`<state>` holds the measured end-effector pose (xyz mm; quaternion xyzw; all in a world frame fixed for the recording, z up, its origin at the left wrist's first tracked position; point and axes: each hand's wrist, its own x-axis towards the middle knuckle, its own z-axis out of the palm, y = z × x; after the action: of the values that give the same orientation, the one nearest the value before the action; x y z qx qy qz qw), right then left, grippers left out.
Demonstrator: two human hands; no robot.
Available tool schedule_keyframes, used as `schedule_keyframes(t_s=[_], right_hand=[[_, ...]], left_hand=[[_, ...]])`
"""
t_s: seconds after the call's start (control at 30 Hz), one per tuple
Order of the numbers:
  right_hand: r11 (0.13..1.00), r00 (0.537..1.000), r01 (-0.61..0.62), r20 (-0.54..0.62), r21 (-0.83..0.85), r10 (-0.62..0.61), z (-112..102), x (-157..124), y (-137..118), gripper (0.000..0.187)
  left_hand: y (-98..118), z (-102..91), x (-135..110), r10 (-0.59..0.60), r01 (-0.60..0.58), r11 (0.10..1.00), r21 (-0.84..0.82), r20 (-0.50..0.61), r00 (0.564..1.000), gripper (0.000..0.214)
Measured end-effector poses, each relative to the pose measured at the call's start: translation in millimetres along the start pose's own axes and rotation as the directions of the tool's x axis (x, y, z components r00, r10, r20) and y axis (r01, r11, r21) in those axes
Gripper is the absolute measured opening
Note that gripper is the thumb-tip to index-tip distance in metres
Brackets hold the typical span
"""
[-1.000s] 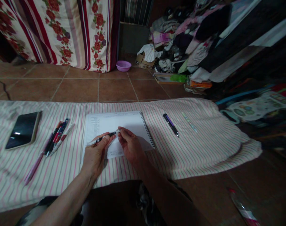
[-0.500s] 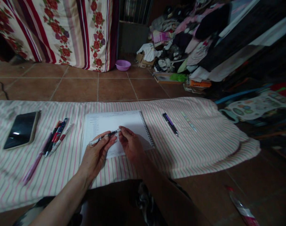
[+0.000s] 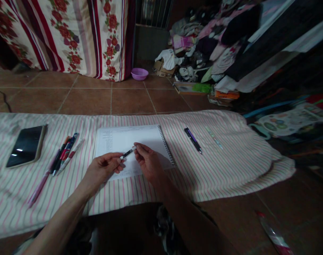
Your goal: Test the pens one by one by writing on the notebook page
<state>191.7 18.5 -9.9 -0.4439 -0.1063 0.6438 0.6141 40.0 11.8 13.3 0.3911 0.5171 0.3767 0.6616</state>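
Observation:
A slim black-and-white pen (image 3: 128, 153) is held over the open spiral notebook (image 3: 129, 136). My left hand (image 3: 104, 168) pinches its left end between thumb and fingers, and the palm hides whatever part lies behind them. At the upper right end, my right hand (image 3: 148, 159) grips the tip with thumb and forefinger. Handwriting runs down the page's left side and along its top edge. To the right of the notebook lie a purple-and-black pen (image 3: 192, 140) and a pale patterned strip (image 3: 214, 137). Several pens (image 3: 64, 154) rest in a bunch on the left.
A striped cloth (image 3: 230, 159) covers the low surface. At its left lies a dark-screened phone (image 3: 26, 146). Beyond, on the tiled floor, are a purple basin (image 3: 139, 73), a cardboard box (image 3: 163, 69) and heaped clothes. A floral curtain (image 3: 84, 39) hangs behind.
My left hand has drawn back slightly to the left and turned its back upward; less of the pen shows now. My right hand stays nearly in place.

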Motion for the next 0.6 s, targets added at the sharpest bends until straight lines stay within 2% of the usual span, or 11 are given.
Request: schedule_keyframes(t_s=[0.07, 0.17, 0.3, 0.37, 0.5, 0.6], right_hand=[[0.999, 1.000, 0.002, 0.009, -0.049, -0.001, 2.1, -1.7, 1.6, 0.019], [0.995, 0.999, -0.002, 0.037, -0.099, 0.006, 4.6, -4.4, 2.5, 0.023], [0.995, 0.999, -0.009, 0.039, -0.103, 0.013, 5.3, -4.9, 2.5, 0.024], [0.994, 1.000, -0.002, 0.025, -0.112, 0.005, 4.9, -4.1, 2.7, 0.022], [0.993, 1.000, -0.005, 0.014, -0.121, 0.007, 4.2, -2.8, 3.3, 0.020], [0.991, 1.000, -0.007, 0.014, -0.137, 0.009, 3.6, -2.2, 4.3, 0.019]], left_hand=[[-7.7, -2.1, 2.6, 0.038, -0.034, 0.992, 0.124, -0.027, 0.999, 0.032], [-15.8, -5.4, 5.3, 0.134, -0.132, 0.937, 0.323, 0.015, 0.991, 0.032], [-13.6, -6.2, 5.2, 0.356, -0.343, 0.758, 0.555, 0.088, 0.930, 0.022], [-11.0, -5.1, 4.2, 0.429, -0.406, 0.663, 0.629, 0.125, 0.895, 0.019], [-10.7, -3.2, 2.9, 0.452, -0.424, 0.520, 0.741, 0.182, 0.873, 0.023], [-11.8, -2.5, 2.6, 0.452, -0.429, 0.460, 0.778, 0.210, 0.867, 0.025]])
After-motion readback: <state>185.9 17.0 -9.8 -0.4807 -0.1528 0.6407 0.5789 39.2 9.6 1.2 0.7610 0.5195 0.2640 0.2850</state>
